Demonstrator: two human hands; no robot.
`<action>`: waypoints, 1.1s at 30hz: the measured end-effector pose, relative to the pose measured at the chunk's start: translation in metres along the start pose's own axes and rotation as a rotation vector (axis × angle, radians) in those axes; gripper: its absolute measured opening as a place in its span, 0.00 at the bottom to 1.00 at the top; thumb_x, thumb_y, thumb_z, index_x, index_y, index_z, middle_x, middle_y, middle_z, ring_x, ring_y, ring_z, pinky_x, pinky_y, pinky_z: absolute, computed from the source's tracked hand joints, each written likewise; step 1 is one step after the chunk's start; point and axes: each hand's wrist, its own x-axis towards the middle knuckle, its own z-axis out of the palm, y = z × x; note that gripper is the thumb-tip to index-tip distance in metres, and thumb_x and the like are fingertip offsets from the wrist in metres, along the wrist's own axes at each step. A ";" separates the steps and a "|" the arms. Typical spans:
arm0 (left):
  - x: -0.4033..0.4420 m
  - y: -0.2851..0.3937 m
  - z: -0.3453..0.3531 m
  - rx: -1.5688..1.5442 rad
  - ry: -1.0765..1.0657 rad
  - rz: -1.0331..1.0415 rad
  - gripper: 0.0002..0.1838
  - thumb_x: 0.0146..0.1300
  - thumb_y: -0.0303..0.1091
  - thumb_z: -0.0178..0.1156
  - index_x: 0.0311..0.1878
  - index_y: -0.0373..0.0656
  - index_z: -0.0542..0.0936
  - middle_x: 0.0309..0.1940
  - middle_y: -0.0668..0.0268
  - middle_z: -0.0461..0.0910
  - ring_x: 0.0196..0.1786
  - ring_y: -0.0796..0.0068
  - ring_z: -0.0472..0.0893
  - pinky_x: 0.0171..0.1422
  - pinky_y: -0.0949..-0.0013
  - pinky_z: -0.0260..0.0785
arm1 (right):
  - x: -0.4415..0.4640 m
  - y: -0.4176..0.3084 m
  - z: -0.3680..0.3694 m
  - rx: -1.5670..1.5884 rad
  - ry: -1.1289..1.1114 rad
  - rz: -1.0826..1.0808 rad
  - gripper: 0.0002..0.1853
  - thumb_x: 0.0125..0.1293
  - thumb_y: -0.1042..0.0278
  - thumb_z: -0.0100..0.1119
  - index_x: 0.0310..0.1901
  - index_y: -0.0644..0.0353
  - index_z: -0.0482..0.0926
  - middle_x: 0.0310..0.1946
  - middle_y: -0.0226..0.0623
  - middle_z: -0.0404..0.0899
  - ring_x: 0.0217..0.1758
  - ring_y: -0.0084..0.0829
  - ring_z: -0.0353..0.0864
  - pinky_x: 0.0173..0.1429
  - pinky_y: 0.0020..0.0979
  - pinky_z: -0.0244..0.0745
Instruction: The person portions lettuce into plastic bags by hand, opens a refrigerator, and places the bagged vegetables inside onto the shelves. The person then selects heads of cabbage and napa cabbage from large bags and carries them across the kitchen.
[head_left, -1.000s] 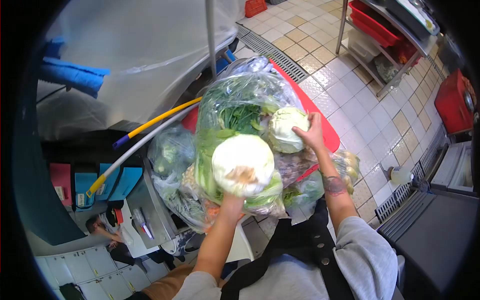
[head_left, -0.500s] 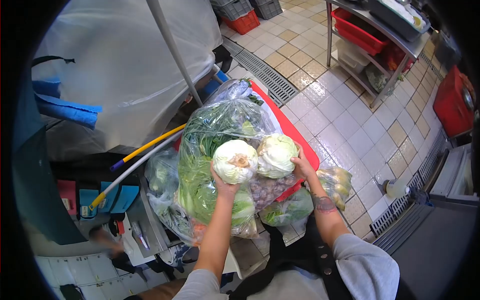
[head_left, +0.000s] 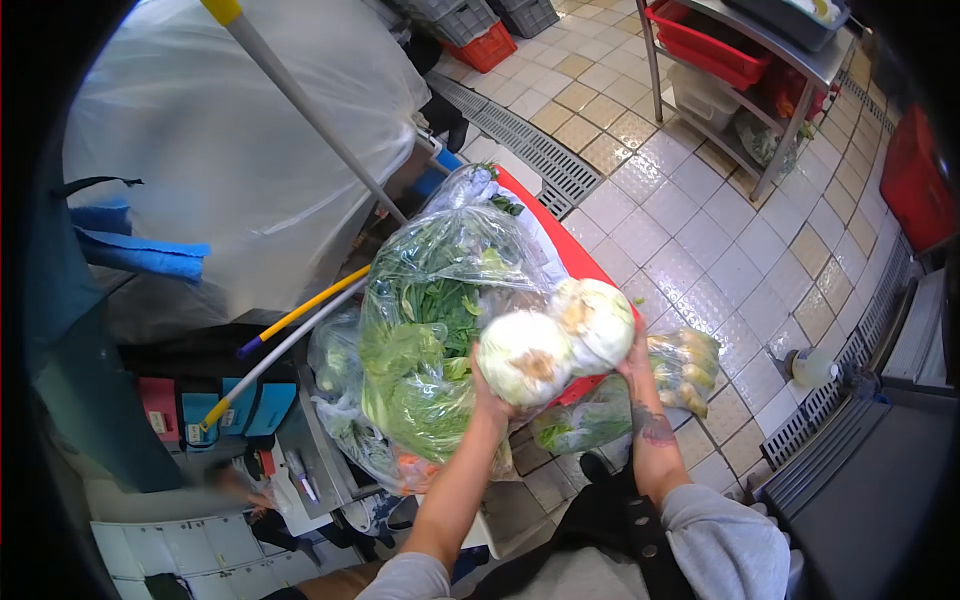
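Note:
My left hand (head_left: 489, 388) is wrapped around the lower left side of a pale cabbage (head_left: 525, 358), its brown stem end facing me. A second cabbage (head_left: 598, 325) sits in my right hand (head_left: 637, 352), gripped from its right side. The two cabbages meet in the middle, the left one partly overlapping the right. Both are held up above a red surface (head_left: 590, 262). Just left of them bulges a big clear plastic bag (head_left: 425, 290) full of leafy greens. Most of my fingers are hidden behind the cabbages.
A bag of greens (head_left: 592, 418) and a bag of yellowish produce (head_left: 685, 368) lie beyond my right forearm. Long poles (head_left: 300, 312) jut out on the left. A metal rack (head_left: 735, 95) with a red tub (head_left: 712, 42) stands at upper right. Another person's arm (head_left: 245, 487) shows lower left.
Both hands have shifted right with the cabbages. The cabbages, slightly apart before, now overlap, and the bag of purplish produce under them is mostly covered. The camera view has tilted slightly.

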 end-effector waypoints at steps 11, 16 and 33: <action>-0.141 -0.101 -0.032 -0.037 -0.309 -0.402 0.37 0.67 0.64 0.36 0.70 0.48 0.58 0.69 0.55 0.61 0.65 0.50 0.68 0.68 0.43 0.61 | -0.310 -0.097 -0.062 -0.114 0.613 -0.318 0.44 0.58 0.30 0.52 0.67 0.56 0.61 0.66 0.43 0.63 0.68 0.43 0.64 0.66 0.50 0.63; -0.175 -0.029 -0.075 -0.412 -0.486 -0.183 0.41 0.62 0.65 0.41 0.71 0.48 0.54 0.70 0.55 0.57 0.66 0.44 0.62 0.65 0.35 0.59 | -0.452 -0.114 -0.006 -0.174 0.793 -0.615 0.43 0.58 0.31 0.51 0.67 0.55 0.61 0.67 0.43 0.62 0.68 0.46 0.63 0.64 0.55 0.62; -0.333 0.169 -0.004 -0.715 -0.909 0.852 0.64 0.29 0.41 0.76 0.74 0.53 0.50 0.75 0.57 0.40 0.75 0.39 0.35 0.69 0.24 0.38 | -0.508 -0.224 0.372 -0.316 0.246 -1.738 0.39 0.60 0.32 0.49 0.67 0.50 0.62 0.68 0.44 0.58 0.69 0.56 0.59 0.58 0.72 0.61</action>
